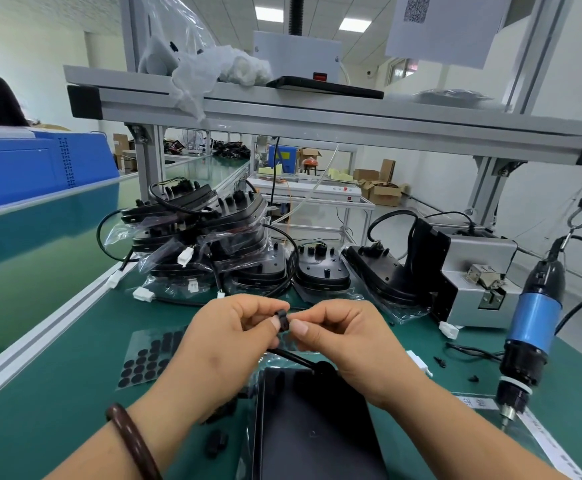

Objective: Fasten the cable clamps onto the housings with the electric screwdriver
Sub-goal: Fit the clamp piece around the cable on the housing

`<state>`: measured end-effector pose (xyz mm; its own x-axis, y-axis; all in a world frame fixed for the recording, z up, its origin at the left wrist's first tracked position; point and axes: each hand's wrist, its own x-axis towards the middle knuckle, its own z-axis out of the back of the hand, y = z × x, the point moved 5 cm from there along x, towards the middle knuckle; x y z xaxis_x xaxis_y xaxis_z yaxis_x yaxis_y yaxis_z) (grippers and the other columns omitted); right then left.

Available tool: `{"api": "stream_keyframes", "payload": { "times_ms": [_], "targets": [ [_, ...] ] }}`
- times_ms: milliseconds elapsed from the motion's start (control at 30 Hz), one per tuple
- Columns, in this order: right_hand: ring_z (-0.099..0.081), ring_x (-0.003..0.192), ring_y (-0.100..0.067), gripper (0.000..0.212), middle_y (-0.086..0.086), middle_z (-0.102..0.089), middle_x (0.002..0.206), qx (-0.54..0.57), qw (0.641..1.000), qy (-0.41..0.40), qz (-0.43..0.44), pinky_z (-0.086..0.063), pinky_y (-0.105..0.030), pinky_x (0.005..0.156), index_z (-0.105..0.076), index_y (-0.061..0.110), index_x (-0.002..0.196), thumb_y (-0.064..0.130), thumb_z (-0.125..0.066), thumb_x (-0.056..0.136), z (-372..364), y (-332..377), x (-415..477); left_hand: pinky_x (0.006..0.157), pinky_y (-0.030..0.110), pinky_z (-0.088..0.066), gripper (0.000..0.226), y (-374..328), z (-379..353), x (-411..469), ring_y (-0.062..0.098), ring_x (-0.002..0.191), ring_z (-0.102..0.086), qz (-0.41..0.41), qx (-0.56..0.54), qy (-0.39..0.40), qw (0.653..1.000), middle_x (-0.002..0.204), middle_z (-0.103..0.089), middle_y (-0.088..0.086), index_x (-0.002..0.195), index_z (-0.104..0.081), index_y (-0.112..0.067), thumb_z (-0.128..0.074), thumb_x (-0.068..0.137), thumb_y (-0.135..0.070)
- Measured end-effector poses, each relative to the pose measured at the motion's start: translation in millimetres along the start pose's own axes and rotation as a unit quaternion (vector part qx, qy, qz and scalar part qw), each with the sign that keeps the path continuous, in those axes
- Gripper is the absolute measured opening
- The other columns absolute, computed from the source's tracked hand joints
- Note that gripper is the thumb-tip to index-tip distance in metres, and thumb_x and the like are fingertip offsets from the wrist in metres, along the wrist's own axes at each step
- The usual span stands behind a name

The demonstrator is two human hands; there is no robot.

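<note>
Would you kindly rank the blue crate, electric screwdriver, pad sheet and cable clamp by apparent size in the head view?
1. blue crate
2. electric screwdriver, close behind; it hangs nearer the camera
3. pad sheet, partly hidden
4. cable clamp, pinched between left hand and right hand

No word or number can be read with confidence. A QR code (416, 8) is printed at the top of a white sheet (445, 32), far right above the shelf; no caption is legible beside it. A white label strip (544, 445) on the counter (75, 393), near right, carries dark printed characters, too blurred and oblique to read. A yellow label (285, 155) on the far blue box is likewise unreadable.
</note>
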<state>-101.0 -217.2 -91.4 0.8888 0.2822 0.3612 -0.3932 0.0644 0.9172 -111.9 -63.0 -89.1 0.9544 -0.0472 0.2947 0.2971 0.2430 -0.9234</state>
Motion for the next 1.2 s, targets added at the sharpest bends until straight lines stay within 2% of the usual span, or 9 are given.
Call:
{"api": "stream_keyframes", "payload": {
  "times_ms": [133, 300, 367, 500, 567, 633, 800, 967, 1200],
  "targets": [
    [-0.063, 0.068, -0.006, 0.02, 0.002, -0.07, 0.073, 0.045, 0.999, -0.004, -0.001, -0.05, -0.016, 0.067, -0.073, 0.017, 0.093, 0.0, -0.063, 0.089, -0.5, 2.5, 1.3, 0.051, 0.013, -0.041, 0.04, 2.5, -0.5, 0.7, 0.001, 0.057, -0.057, 0.007, 0.006, 0.047, 0.999, 0.069, -0.068, -0.006, 0.117, -0.054, -0.039, -0.062, 0.086, -0.014],
    [-0.063, 0.08, -0.014, 0.016, -0.002, -0.072, 0.082, -0.008, 0.999, 0.048, -0.011, -0.052, -0.027, 0.079, -0.074, 0.016, 0.087, 0.003, -0.065, 0.089, -7.0, 6.2, 1.6, 0.053, 0.016, -0.044, 0.046, 3.6, 1.1, 2.6, 0.004, 0.056, -0.058, -0.01, 0.037, 0.065, 0.997, 0.072, -0.071, -0.002, 0.108, -0.045, -0.046, -0.069, 0.08, -0.018],
    [-0.061, 0.077, -0.014, 0.014, -0.004, -0.071, 0.079, -0.043, 0.998, 0.044, -0.018, -0.051, -0.028, 0.076, -0.073, 0.016, 0.083, 0.004, -0.067, 0.088, -5.0, 6.5, 2.4, 0.054, 0.015, -0.046, 0.041, 2.7, 0.1, 2.4, 0.003, 0.059, -0.06, -0.028, 0.076, 0.06, 0.995, 0.076, -0.071, -0.006, 0.1, -0.046, -0.049, -0.069, 0.081, -0.02],
    [-0.055, 0.06, -0.004, 0.006, 0.003, -0.065, 0.064, -0.067, 0.996, -0.002, -0.065, -0.045, -0.017, 0.061, -0.075, 0.008, 0.081, 0.007, -0.07, 0.085, 3.5, -0.7, 2.7, 0.066, 0.012, -0.045, 0.022, -3.3, 2.2, 0.3, -0.004, 0.079, -0.06, -0.109, 0.216, 0.047, 0.969, 0.09, -0.064, -0.028, 0.097, -0.048, -0.047, -0.061, 0.086, -0.033],
    [-0.053, 0.057, -0.004, 0.006, 0.003, -0.064, 0.061, -0.072, 0.993, -0.007, -0.096, -0.043, -0.016, 0.057, -0.075, 0.009, 0.08, 0.007, -0.071, 0.084, 6.4, -4.3, 2.0, 0.076, 0.014, -0.044, 0.015, -3.8, 2.5, -2.3, -0.007, 0.092, -0.056, -0.132, 0.292, 0.08, 0.944, 0.093, -0.061, -0.034, 0.098, -0.05, -0.046, -0.057, 0.087, -0.04],
    [-0.053, 0.057, -0.006, 0.008, 0.0, -0.065, 0.063, -0.092, 0.989, 0.002, -0.117, -0.043, -0.018, 0.057, -0.076, 0.013, 0.077, 0.01, -0.072, 0.083, 7.1, -6.1, 1.7, 0.082, 0.015, -0.042, 0.013, -0.9, 0.0, -5.8, -0.011, 0.094, -0.055, -0.13, 0.314, 0.126, 0.932, 0.095, -0.061, -0.036, 0.098, -0.053, -0.047, -0.059, 0.086, -0.043],
    [-0.049, 0.05, 0.0, 0.012, 0.009, -0.063, 0.056, -0.118, 0.983, 0.009, -0.138, -0.039, -0.013, 0.052, -0.075, 0.019, 0.07, 0.014, -0.075, 0.081, 6.7, -8.8, 1.3, 0.072, 0.012, -0.045, 0.003, -1.2, -2.3, -7.1, -0.009, 0.079, -0.058, -0.123, 0.307, 0.128, 0.935, 0.081, -0.064, -0.031, 0.08, -0.064, -0.043, -0.065, 0.083, -0.044],
    [-0.047, 0.045, 0.004, 0.016, 0.011, -0.062, 0.053, -0.109, 0.982, 0.016, -0.152, -0.036, -0.009, 0.047, -0.073, 0.019, 0.066, 0.013, -0.075, 0.081, 5.7, -9.2, 1.6, 0.065, 0.01, -0.045, 0.002, 4.0, -2.0, -4.9, -0.006, 0.072, -0.06, -0.11, 0.262, 0.128, 0.95, 0.075, -0.065, -0.027, 0.08, -0.07, -0.039, -0.069, 0.082, -0.038],
    [-0.041, 0.043, -0.003, 0.017, 0.0, -0.063, 0.058, -0.025, 0.978, 0.023, -0.205, -0.031, -0.015, 0.043, -0.071, 0.013, 0.067, 0.006, -0.07, 0.082, 3.1, -11.7, 1.8, 0.066, 0.011, -0.047, 0.012, 7.7, -1.5, -2.4, -0.003, 0.074, -0.063, -0.097, 0.212, 0.143, 0.962, 0.075, -0.069, -0.024, 0.084, -0.074, -0.04, -0.074, 0.081, -0.028]
  ]
}}
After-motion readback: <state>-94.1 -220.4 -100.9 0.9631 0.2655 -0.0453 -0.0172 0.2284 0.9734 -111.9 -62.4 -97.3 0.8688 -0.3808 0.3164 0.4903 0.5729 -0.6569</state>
